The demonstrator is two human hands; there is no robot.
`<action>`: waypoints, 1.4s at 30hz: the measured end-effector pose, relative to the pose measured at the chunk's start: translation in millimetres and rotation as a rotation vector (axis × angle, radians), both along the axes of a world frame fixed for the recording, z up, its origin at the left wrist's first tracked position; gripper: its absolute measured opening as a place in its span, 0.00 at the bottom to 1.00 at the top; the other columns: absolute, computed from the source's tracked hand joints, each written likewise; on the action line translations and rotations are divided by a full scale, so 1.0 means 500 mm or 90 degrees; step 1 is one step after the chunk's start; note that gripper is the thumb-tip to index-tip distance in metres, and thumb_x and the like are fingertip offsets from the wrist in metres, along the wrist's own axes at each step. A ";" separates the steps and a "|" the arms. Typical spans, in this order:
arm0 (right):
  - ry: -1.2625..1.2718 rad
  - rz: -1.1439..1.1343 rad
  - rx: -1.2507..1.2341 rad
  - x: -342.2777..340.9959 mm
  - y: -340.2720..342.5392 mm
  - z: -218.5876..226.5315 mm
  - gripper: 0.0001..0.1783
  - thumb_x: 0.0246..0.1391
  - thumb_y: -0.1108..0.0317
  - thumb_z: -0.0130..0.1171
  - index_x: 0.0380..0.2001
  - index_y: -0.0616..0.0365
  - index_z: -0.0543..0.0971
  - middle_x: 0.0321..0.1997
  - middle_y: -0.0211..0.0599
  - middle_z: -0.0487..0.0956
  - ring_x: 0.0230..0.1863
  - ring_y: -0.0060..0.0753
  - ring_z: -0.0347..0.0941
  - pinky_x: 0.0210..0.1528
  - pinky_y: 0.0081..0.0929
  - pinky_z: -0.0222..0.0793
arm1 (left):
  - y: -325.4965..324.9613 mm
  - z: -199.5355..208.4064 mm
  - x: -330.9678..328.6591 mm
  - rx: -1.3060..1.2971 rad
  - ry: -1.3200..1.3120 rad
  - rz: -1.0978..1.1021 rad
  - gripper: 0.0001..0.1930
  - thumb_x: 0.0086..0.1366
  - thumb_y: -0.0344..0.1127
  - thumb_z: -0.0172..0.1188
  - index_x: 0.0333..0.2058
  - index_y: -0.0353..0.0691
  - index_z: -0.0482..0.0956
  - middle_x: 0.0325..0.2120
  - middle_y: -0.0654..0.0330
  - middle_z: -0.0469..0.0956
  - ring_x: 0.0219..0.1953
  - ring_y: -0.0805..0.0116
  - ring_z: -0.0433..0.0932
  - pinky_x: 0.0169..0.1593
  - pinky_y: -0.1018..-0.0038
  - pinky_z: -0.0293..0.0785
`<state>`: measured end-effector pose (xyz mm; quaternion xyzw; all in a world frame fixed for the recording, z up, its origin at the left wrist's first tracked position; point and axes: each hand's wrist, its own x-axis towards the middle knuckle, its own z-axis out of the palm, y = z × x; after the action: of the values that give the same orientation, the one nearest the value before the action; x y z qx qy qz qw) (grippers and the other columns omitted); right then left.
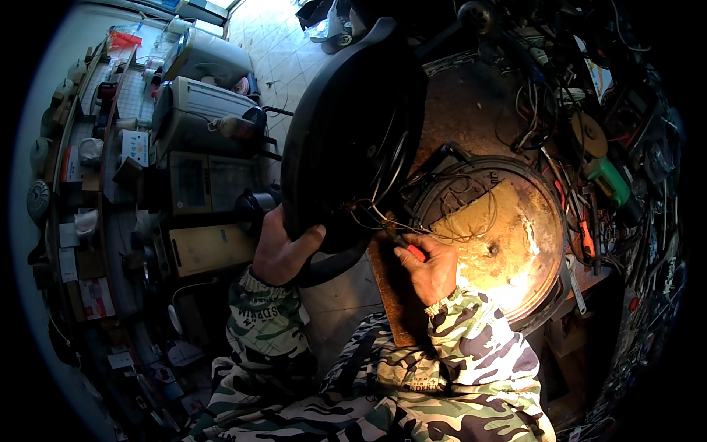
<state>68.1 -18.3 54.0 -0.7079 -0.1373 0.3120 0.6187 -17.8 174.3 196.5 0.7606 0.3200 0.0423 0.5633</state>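
i have the left hand [283, 250] holding the black lid [331, 140] tilted beside the round base [508, 269], the right hand [433, 271] pinching a red-handled tool [415, 252] near wires [380, 193] i'd keep slack.

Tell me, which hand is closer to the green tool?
Right. The right hand is left of the green tool, across the round plate; the left hand is farther left, holding the black cover.
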 end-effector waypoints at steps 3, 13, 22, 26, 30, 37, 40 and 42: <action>-0.016 -0.048 0.045 -0.011 0.006 -0.015 0.13 0.56 0.67 0.63 0.37 0.68 0.82 0.27 0.46 0.82 0.28 0.34 0.77 0.35 0.30 0.71 | 0.006 -0.003 -0.001 -0.019 0.012 -0.016 0.15 0.61 0.30 0.59 0.46 0.32 0.76 0.36 0.59 0.80 0.38 0.71 0.77 0.44 0.71 0.75; 0.101 -0.019 -0.010 -0.009 0.002 0.006 0.12 0.55 0.69 0.66 0.39 0.67 0.82 0.26 0.39 0.79 0.27 0.25 0.72 0.35 0.23 0.70 | 0.008 -0.008 -0.006 -0.002 0.014 -0.011 0.16 0.61 0.30 0.59 0.48 0.32 0.75 0.36 0.60 0.79 0.38 0.72 0.76 0.44 0.72 0.74; 0.445 0.032 0.036 -0.001 -0.003 0.026 0.15 0.62 0.62 0.56 0.35 0.66 0.82 0.19 0.32 0.76 0.22 0.23 0.70 0.27 0.21 0.66 | 0.010 -0.010 -0.012 0.001 0.035 -0.007 0.15 0.61 0.30 0.59 0.46 0.31 0.76 0.33 0.61 0.79 0.36 0.73 0.76 0.42 0.73 0.73; 0.100 0.010 -0.038 -0.024 0.002 -0.001 0.14 0.58 0.64 0.62 0.39 0.67 0.82 0.20 0.33 0.77 0.23 0.23 0.70 0.29 0.25 0.67 | 0.011 -0.009 -0.009 0.016 0.009 -0.018 0.14 0.61 0.30 0.59 0.45 0.31 0.77 0.33 0.60 0.80 0.36 0.72 0.76 0.43 0.73 0.73; 0.118 -0.067 0.012 -0.034 0.009 -0.012 0.16 0.54 0.63 0.66 0.39 0.66 0.82 0.24 0.36 0.79 0.26 0.24 0.71 0.33 0.26 0.69 | 0.001 -0.007 -0.006 0.032 -0.006 -0.005 0.14 0.60 0.30 0.59 0.44 0.31 0.78 0.34 0.59 0.80 0.37 0.70 0.76 0.44 0.72 0.73; 0.132 0.031 -0.044 -0.024 0.004 -0.001 0.15 0.54 0.64 0.67 0.38 0.66 0.82 0.27 0.35 0.79 0.29 0.22 0.72 0.35 0.21 0.68 | 0.011 -0.020 -0.019 0.065 -0.022 -0.019 0.15 0.59 0.31 0.59 0.44 0.31 0.78 0.34 0.57 0.81 0.37 0.69 0.77 0.45 0.71 0.73; 0.024 -0.043 -0.043 -0.044 0.013 -0.016 0.12 0.57 0.66 0.65 0.36 0.66 0.82 0.24 0.30 0.78 0.27 0.19 0.70 0.33 0.18 0.66 | 0.008 -0.020 -0.016 0.057 -0.040 -0.016 0.15 0.59 0.32 0.60 0.43 0.31 0.79 0.33 0.57 0.81 0.36 0.68 0.78 0.44 0.71 0.73; 0.078 -0.005 -0.055 -0.039 0.009 -0.013 0.11 0.57 0.66 0.65 0.35 0.66 0.82 0.24 0.30 0.77 0.27 0.20 0.70 0.33 0.18 0.66 | 0.007 -0.022 -0.021 0.064 -0.033 -0.005 0.14 0.59 0.33 0.60 0.42 0.31 0.79 0.33 0.57 0.81 0.36 0.68 0.78 0.44 0.71 0.73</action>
<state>48.4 -13.7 47.3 -0.7141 -0.0825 0.3582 0.5958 -28.4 177.9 185.3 0.7877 0.2998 0.0759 0.5328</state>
